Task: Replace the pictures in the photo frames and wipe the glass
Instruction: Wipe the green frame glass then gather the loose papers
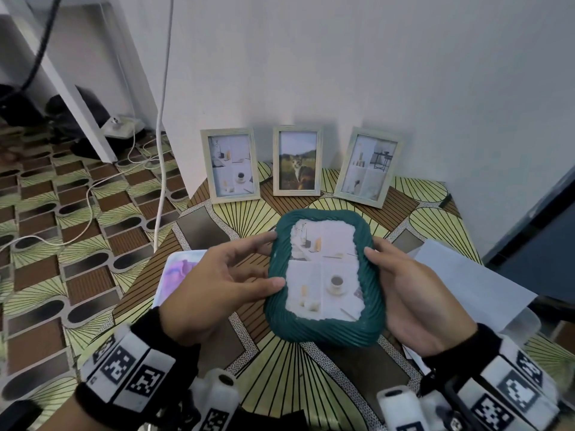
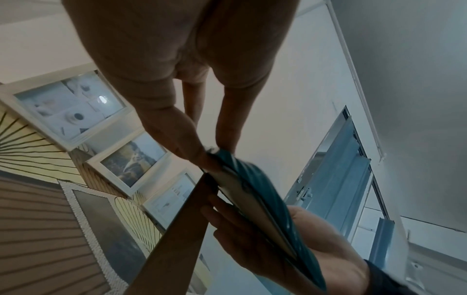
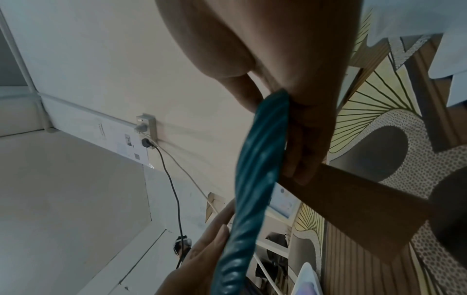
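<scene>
A teal frame with a ribbed border (image 1: pixel 323 278) is lifted above the table between both hands, its pale collage picture facing up. My left hand (image 1: pixel 224 275) holds its left edge, thumb on the front near the lower border and fingertips at the upper left. My right hand (image 1: pixel 413 290) grips the right edge, thumb on the front, fingers behind. In the left wrist view the teal frame (image 2: pixel 255 191) shows edge-on with its brown stand (image 2: pixel 177 235) swung out behind. In the right wrist view my fingers (image 3: pixel 303 151) press the back of the teal frame (image 3: pixel 255 163).
Three pale wooden frames lean against the wall: left (image 1: pixel 230 164), middle with a cat photo (image 1: pixel 297 160), right (image 1: pixel 367 166). A purple-and-white picture (image 1: pixel 179 272) lies left on the patterned table (image 1: pixel 317 365). White paper sheets (image 1: pixel 466 281) lie right. Cables (image 1: pixel 161 119) hang left.
</scene>
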The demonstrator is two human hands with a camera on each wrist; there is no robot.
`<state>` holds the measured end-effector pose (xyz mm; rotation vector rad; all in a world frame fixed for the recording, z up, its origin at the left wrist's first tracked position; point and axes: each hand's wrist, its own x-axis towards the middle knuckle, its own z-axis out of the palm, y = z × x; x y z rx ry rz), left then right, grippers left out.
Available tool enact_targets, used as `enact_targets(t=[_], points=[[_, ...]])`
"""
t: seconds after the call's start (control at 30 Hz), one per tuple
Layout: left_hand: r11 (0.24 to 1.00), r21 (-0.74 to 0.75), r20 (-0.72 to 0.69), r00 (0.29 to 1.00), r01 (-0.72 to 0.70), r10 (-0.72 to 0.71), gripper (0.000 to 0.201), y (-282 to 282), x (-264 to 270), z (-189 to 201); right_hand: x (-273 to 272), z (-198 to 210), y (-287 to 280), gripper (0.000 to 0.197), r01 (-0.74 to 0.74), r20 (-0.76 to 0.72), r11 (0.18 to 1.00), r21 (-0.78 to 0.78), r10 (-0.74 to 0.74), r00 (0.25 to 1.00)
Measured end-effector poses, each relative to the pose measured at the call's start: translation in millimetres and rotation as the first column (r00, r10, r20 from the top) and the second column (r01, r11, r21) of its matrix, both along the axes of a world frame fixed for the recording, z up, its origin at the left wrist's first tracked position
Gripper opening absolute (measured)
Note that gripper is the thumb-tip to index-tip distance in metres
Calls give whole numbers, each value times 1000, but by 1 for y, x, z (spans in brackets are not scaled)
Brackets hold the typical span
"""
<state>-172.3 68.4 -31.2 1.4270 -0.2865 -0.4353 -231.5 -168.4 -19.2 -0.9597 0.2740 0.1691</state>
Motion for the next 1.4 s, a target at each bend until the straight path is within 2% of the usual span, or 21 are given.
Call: enact_targets(t=[0.2,0.3,0.37,0.5,0.57,0.7,0.83,0.97,1.03,1.2,1.4], points=[[1000,20,16,1000,19,-19,79,1,-1,-1,1,-1,-2,38,-12,35,1000,-7,12,999],[998,33,-2,999,44,-44,80,0,1,-2,2,-3,-4,38,4,4,1000,-6,-4,1000],[998,36,-47,997,61,-59,76,-2,4,-2,5,-6,-5,38,-4,-51,1000,3,4,999],[990,15,-173,976,140,-135,52,-4,8,-3,9,-9,-10,43,8,-163,999,43,-1,987],[986,22,-197,968,164,-156,53,-5,10,-3,8,-7,-14,45,17,-159,999,40,-10,987],[987,89,-149,981,136,-122,67,-7,15,1,6,3,-23,50,13,-48,999,-42,-15,999],[985,83,-77,987,148,-141,65,-16,18,13,2,16,-35,57,57,58,993,-106,-51,997],[981,77,-29,984,177,-175,64,-33,19,25,-4,30,-47,54,120,84,969,-217,-104,991],[976,84,-2,979,202,-203,64,-43,19,30,-8,36,-52,52,134,90,969,-208,-118,989],[966,103,75,966,239,-247,64,-69,25,46,-14,54,-67,42,188,141,980,-63,-178,974],[956,104,104,953,273,-283,62,-103,51,66,-5,72,-84,30,338,189,937,-91,-317,929]])
